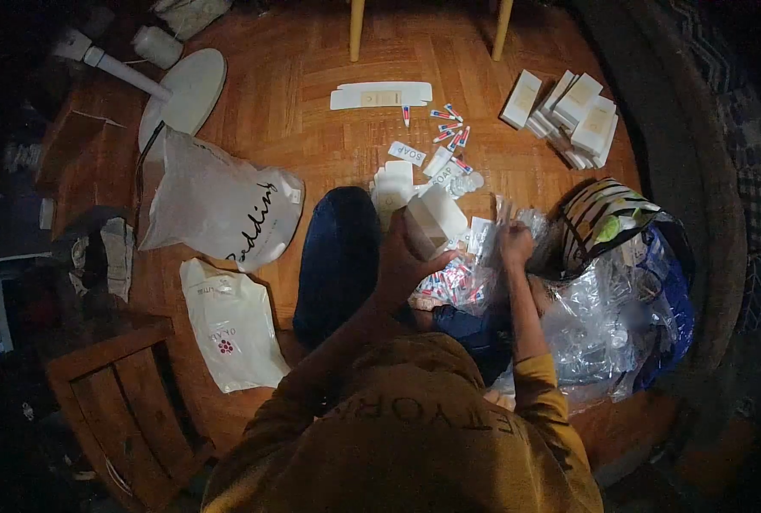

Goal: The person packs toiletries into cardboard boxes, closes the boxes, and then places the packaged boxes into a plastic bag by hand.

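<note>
My left hand [404, 261] is wrapped round a small white box [437, 215] and holds it tilted in front of me. My right hand [517, 244] is closed among crinkled clear plastic packets [531, 224]; what its fingers grip is too blurred to name. Below the box, between my legs, is a pile of small red, white and blue tubes [454, 282]. Beyond it lie white packets marked SOAP [408, 153], more loose tubes [445, 114] and flat white cartons [392, 183]. Another flattened carton [380, 95] lies farther off.
Several white boxes [580, 101] are piled at the far right. A patterned bag [611, 214] and a heap of clear plastic [598, 321] are close on my right. To my left are a bedding bag [218, 192], a white plastic bag [230, 321] and a wooden stool [128, 393].
</note>
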Demonstrator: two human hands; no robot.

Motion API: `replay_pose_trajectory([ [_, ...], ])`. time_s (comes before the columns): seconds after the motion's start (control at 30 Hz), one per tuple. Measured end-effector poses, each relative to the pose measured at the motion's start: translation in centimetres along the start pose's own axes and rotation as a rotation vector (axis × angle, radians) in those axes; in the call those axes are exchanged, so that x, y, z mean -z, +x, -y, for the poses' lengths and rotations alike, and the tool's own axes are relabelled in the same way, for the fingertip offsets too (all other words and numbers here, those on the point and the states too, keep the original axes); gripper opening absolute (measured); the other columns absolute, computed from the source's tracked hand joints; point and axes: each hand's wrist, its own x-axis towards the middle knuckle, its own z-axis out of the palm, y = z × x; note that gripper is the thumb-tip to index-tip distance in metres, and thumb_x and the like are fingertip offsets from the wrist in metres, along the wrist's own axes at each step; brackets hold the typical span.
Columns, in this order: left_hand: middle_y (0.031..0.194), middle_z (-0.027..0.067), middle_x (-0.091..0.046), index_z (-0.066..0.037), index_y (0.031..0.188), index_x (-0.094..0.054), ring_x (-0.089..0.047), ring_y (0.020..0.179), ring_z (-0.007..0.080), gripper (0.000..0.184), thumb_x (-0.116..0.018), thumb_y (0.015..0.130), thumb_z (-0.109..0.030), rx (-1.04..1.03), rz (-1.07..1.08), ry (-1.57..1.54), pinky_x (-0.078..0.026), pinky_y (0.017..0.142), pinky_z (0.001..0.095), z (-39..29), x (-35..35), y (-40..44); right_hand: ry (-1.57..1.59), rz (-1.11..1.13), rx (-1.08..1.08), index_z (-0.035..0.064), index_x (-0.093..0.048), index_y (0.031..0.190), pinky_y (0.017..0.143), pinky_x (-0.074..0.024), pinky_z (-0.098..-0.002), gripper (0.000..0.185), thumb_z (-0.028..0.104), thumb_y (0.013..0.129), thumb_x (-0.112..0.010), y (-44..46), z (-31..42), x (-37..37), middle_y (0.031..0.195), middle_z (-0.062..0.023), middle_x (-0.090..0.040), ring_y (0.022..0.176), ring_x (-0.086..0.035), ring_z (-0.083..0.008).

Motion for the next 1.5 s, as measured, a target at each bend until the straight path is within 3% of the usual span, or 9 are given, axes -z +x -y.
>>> replay_pose_trajectory([
  [0.4,0.104,0.0194,-0.053,0.0,0.12,-0.034,-0.055,0.095,0.0312,0.088,-0.083,0.054,-0.03,-0.091,0.109,0.085,-0.044,0.082,0.0396,0.6,-1.1,-0.6,0.031,-0.323,0.435,0.0084,-0.054,0.117,0.063,-0.0457,-0.0418,0.033,0.006,0.083,-0.051,-2.8,4.5,3.8,0.076,-0.0195,-0.058,0.062,-0.057,-0.033],
  [0.5,0.104,0.0185,-0.052,-0.001,0.122,-0.034,-0.054,0.096,0.0309,0.087,-0.083,0.055,-0.029,-0.231,0.049,0.209,-0.044,0.082,0.039,1.7,-0.9,-0.8,0.503,-0.296,0.375,0.0044,-0.053,0.118,0.055,-0.0446,-0.0329,0.033,0.009,0.085,-0.053,-4.9,8.5,7.6,0.075,-0.012,-0.058,0.054,-0.052,-0.0203],
  [0.67,0.106,0.0205,-0.049,-0.001,0.119,-0.036,-0.051,0.098,0.034,0.083,-0.082,0.054,-0.027,-0.227,0.071,0.097,-0.042,0.085,0.0411,2.4,-0.7,-0.5,1.08,0.328,0.101,0.0016,-0.06,0.107,0.049,-0.036,-0.0177,0.024,0.014,0.086,-0.057,-8.4,13.7,15.0,0.076,-0.0004,-0.058,0.055,-0.047,-0.0044],
  [0.73,0.106,0.0204,-0.049,-0.002,0.119,-0.036,-0.051,0.098,0.0343,0.082,-0.082,0.055,-0.026,-0.178,0.095,0.125,-0.041,0.085,0.0418,1.5,-0.4,-0.3,0.927,0.335,0.175,0.0051,-0.064,0.099,0.056,-0.0398,-0.0219,0.019,0.007,0.08,-0.06,-9.5,14.9,18.5,0.077,-0.0005,-0.06,0.058,-0.05,-0.0098],
  [0.8,0.106,0.0203,-0.049,-0.002,0.119,-0.036,-0.051,0.099,0.0346,0.081,-0.081,0.056,-0.024,-0.13,0.127,0.148,-0.041,0.085,0.0425,0.7,-0.3,-0.1,0.066,-0.122,0.991,0.0114,-0.067,0.092,0.071,-0.0403,-0.0305,0.025,0.004,0.069,-0.062,-10.1,15.8,21.7,0.078,-0.0003,-0.06,0.069,-0.054,-0.0161],
  [1.07,0.101,0.0159,-0.051,-0.005,0.114,-0.043,-0.049,0.097,0.0337,0.075,-0.079,0.049,-0.009,-0.405,0.012,0.259,-0.039,0.085,0.0411,-2.2,-1.0,-0.4,-0.215,-0.149,1.285,0.018,-0.065,0.097,0.102,-0.0211,-0.0507,0.035,0.016,0.063,-0.07,-10.9,18.9,22.8,0.104,-0.0025,-0.057,0.102,-0.049,-0.0259],
  [1.27,0.104,0.0155,-0.049,-0.006,0.116,-0.042,-0.048,0.099,0.0331,0.077,-0.079,0.048,-0.009,-0.349,0.009,0.249,-0.038,0.087,0.0413,-2.3,-0.4,-0.5,0.268,-0.297,0.993,0.0032,-0.055,0.114,0.089,-0.0408,-0.0333,0.053,0.003,0.064,-0.072,-9.4,18.1,24.5,0.113,-0.0098,-0.054,0.102,-0.052,-0.0234],
  [1.4,0.102,0.0147,-0.049,-0.006,0.116,-0.041,-0.047,0.099,0.033,0.078,-0.079,0.049,-0.009,-0.306,-0.045,0.221,-0.036,0.087,0.0424,-2.4,-0.5,-0.4,0.961,0.089,0.561,-0.0028,-0.048,0.115,0.073,-0.0488,-0.0256,0.043,0.002,0.077,-0.066,-9.3,16.3,21.7,0.102,-0.0104,-0.056,0.079,-0.06,-0.0159],
  [1.5,0.102,0.0147,-0.049,-0.006,0.116,-0.042,-0.047,0.099,0.0327,0.076,-0.079,0.049,-0.01,-0.319,0.041,0.196,-0.037,0.087,0.0416,-1.9,-1.1,-0.5,1.079,0.123,0.555,-0.0019,-0.049,0.114,0.088,-0.043,-0.0319,0.035,0.025,0.093,-0.044,-9.3,17.5,19.4,0.105,-0.012,-0.056,0.099,-0.055,-0.0195],
])
